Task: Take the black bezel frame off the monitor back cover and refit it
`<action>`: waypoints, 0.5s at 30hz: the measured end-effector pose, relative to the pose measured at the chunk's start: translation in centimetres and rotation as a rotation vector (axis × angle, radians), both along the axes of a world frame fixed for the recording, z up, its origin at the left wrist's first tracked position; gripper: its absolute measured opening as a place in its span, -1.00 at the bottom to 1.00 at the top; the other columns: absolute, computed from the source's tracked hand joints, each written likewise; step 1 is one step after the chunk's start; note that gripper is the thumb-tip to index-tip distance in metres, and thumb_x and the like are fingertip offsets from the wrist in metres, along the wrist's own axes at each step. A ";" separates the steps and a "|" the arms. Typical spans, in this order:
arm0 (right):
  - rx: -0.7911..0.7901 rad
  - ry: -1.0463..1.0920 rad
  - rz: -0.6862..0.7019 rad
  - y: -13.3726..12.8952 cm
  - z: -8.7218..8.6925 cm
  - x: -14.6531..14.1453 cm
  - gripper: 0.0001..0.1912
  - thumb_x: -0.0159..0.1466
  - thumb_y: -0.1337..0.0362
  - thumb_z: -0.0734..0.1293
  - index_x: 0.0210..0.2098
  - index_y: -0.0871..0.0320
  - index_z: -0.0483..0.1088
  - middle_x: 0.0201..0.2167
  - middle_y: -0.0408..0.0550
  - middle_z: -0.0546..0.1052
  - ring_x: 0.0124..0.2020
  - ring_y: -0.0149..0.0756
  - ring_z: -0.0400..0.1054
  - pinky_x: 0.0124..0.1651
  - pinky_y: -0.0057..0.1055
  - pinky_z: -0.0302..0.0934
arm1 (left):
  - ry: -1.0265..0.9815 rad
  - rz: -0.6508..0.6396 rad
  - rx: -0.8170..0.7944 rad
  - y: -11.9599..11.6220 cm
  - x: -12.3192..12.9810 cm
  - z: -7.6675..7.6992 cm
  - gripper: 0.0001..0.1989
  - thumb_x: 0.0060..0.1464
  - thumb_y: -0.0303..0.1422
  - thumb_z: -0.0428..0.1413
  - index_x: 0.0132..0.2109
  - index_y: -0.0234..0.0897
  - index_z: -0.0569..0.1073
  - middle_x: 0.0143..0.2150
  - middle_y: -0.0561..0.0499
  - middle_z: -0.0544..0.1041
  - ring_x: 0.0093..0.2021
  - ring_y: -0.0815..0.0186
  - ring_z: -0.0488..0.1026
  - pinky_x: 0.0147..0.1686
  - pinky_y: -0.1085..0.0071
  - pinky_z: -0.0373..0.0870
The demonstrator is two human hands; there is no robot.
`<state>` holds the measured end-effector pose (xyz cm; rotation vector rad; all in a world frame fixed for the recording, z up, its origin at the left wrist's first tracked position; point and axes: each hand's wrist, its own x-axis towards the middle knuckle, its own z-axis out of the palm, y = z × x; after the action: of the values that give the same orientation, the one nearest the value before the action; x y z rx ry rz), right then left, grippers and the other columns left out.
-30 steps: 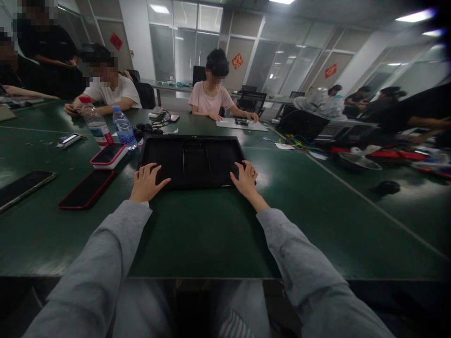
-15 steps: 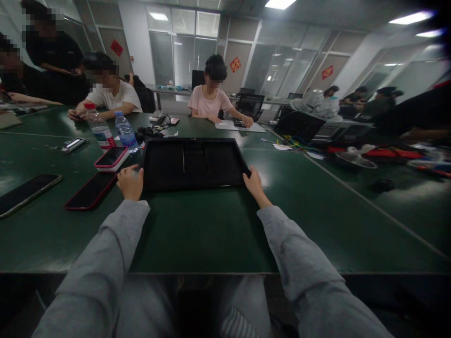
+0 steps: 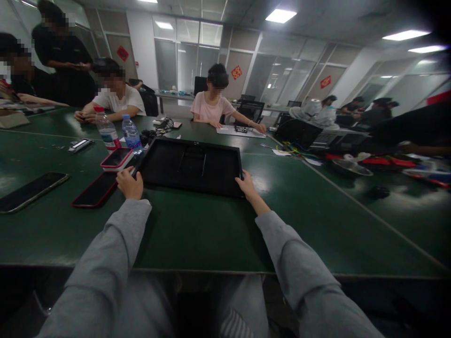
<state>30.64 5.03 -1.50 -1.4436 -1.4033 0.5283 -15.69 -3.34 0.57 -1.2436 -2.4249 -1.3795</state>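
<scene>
A black rectangular tray-like frame [image 3: 165,164], perhaps a monitor housing, lies turned slightly on the green table [image 3: 197,234]. Its left edge is gripped by my left hand [image 3: 130,184], thumb on the near side. My right hand [image 3: 246,185] grips the near right corner, with the thumb over the rim. Two thin lines show on the dark inner surface. Close to my left hand are a red-edged phone [image 3: 94,191] and a pink-edged phone [image 3: 116,158].
Two water bottles, one red-capped [image 3: 107,131] and one blue-capped [image 3: 131,136], stand beyond the phones. Another phone [image 3: 33,190] lies far left. A person in pink [image 3: 211,105] works across the table. Cables [image 3: 291,149] lie at the right.
The black frame has turned slightly, its right side coming nearer to me and its left side shifting away. My right hand has moved slightly left and nearer with it.
</scene>
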 end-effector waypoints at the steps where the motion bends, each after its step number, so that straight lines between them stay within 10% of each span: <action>1: 0.024 0.020 0.008 0.3 0.4 -0.3 -0.38 0.10 0.24 0.30 0.18 0.15 0.33 -0.05 0.08 0.57 -0.05 -0.10 0.48 0.08 -0.01 0.39 | -0.006 0.001 0.003 -0.1 0.0 0.0 -0.54 0.19 -0.25 0.05 0.20 -0.27 0.38 0.25 -0.32 0.32 0.28 -0.12 0.23 0.19 -0.12 0.26; 8: 0.171 0.038 -0.004 -0.1 1.5 -0.2 -0.47 0.17 0.15 0.29 0.11 0.16 0.43 -0.12 0.07 0.59 0.01 -0.04 0.47 0.12 0.06 0.38 | -0.037 -0.057 0.060 0.1 -0.6 -0.3 -0.66 0.16 -0.25 0.10 0.05 -0.26 0.45 0.07 -0.22 0.48 0.13 0.04 0.41 0.15 0.06 0.33; 15: 0.136 0.147 -0.222 -1.7 0.6 6.2 -0.47 0.09 0.22 0.29 0.06 0.20 0.44 -0.16 0.08 0.59 -0.09 -0.04 0.50 0.02 0.03 0.43 | -0.127 -0.189 0.002 0.0 -0.3 -0.1 -0.68 0.14 -0.15 0.13 -0.01 -0.19 0.46 -0.17 -0.04 0.60 -0.27 0.27 0.54 -0.10 0.28 0.42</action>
<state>36.81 3.31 -0.88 -1.3995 -1.1252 0.3818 -16.02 -3.38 0.46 -1.4599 -2.4392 -1.5537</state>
